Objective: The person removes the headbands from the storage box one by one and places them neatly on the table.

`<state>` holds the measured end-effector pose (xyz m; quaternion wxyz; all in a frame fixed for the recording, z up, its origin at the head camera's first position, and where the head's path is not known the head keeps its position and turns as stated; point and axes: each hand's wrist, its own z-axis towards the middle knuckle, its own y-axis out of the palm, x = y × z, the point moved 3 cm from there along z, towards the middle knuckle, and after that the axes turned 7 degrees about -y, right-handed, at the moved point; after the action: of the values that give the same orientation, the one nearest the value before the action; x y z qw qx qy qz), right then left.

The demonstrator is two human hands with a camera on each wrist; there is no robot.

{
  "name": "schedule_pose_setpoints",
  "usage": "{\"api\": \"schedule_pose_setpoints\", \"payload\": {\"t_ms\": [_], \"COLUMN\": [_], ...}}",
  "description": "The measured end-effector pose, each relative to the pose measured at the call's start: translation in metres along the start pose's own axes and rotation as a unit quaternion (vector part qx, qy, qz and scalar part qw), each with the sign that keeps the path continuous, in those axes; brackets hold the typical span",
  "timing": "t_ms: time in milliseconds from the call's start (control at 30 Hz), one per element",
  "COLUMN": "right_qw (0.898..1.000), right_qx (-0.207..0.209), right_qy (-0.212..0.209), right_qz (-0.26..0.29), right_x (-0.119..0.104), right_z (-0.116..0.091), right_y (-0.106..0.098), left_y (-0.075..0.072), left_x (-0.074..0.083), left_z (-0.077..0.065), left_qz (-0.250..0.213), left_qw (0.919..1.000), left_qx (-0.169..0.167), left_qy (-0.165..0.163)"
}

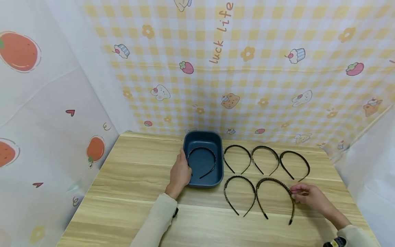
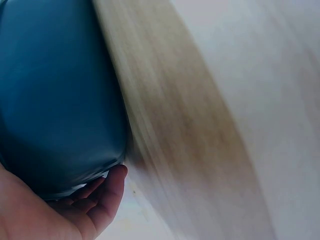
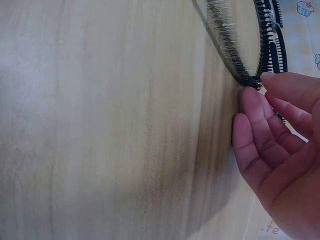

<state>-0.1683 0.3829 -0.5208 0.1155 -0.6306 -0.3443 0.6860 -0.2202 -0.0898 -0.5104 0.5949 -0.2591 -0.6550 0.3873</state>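
A dark blue plastic bin (image 1: 203,185) stands near the back of the table, a dark headband (image 1: 202,148) lying in it. My left hand (image 1: 181,171) grips the bin's left side; the left wrist view has its fingers (image 2: 111,192) bent along the bin's outer wall. On the right, my right hand (image 1: 311,198) pinches the right arm of a brown-black toothed headband (image 1: 271,179) between thumb and fingertips. In the right wrist view, that headband (image 3: 227,45) shows its comb teeth, and the thumb tip meets it at its edge.
Beside the held headband lies another headband (image 1: 239,177). Behind them, a row holds a left headband (image 1: 237,145), a middle headband (image 1: 264,147) and a right headband (image 1: 294,152). The wooden table (image 1: 132,178) ends at a checked cloth backdrop (image 1: 210,82).
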Motion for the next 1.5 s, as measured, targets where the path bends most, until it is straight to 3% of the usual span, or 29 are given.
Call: {"api": "schedule_pose_setpoints", "payload": {"t_ms": [267,500,800,1133,1500], "right_qw": [0.998,0.996,0.999,0.991,0.984], "right_qx": [0.02,0.025,-0.026,-0.079,-0.13], "right_qy": [-0.004,-0.014,-0.038,-0.055,-0.037], "right_qz": [-0.059,-0.086,0.007,0.098,0.115], "right_x": [-0.013,-0.042,-0.091,-0.145,-0.187], "right_z": [0.009,0.033,0.079,0.116,0.139], "right_y": [-0.005,0.003,0.037,0.075,0.115], "left_y": [-0.002,-0.003,-0.001,-0.001,0.0], "left_x": [-0.001,-0.001,0.0,0.0,0.0], "left_z": [0.001,0.001,0.001,0.0,0.0], "left_qz": [0.001,-0.001,0.005,0.002,0.001], "left_qw": [1.0,1.0,1.0,1.0,1.0], "left_qx": [0.008,0.002,-0.007,0.0,-0.002], "left_qy": [0.002,-0.001,-0.003,-0.002,-0.007]}}
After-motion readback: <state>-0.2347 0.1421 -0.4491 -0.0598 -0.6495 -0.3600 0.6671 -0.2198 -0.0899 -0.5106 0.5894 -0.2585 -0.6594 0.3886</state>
